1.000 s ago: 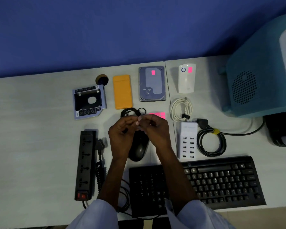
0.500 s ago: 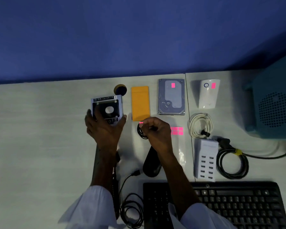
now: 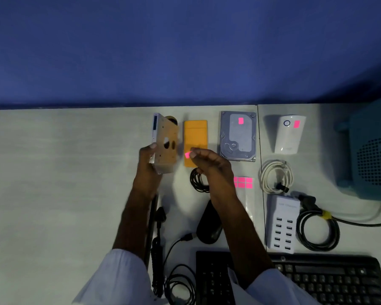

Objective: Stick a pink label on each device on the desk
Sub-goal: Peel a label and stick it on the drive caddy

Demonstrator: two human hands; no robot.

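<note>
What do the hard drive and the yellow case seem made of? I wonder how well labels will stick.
The hard drive looks like bare metal: a grey, dully shining lid with screws at the corners, already labelled. The yellow case looks like matte plastic or rubber; its even, glare-free surface leaves that open.

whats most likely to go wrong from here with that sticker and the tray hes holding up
The pink label hangs from the right hand fingertips only, so it could fold or stick to skin. The left hand grips the drive caddy tilted, by its lower edge; pressing may make it slip onto the orange case.
</note>
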